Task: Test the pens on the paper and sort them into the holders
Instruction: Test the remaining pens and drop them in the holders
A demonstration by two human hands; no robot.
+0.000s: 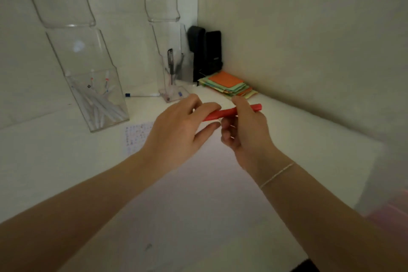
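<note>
Two hands are holding one red pen (229, 113) level above the white desk (187, 194). The left hand (176, 132) is pinching the pen's left end between thumb and fingers, and the right hand (245, 128) is curling round its middle. Behind them, the left clear holder (99, 99) is keeping several white pens, the right clear holder (172, 77) a dark one. Scribbled paper (136, 137) is lying beside the left wrist.

left hand (176, 130) fingers curled, pinching | right hand (240, 130) curled, gripping
</note>
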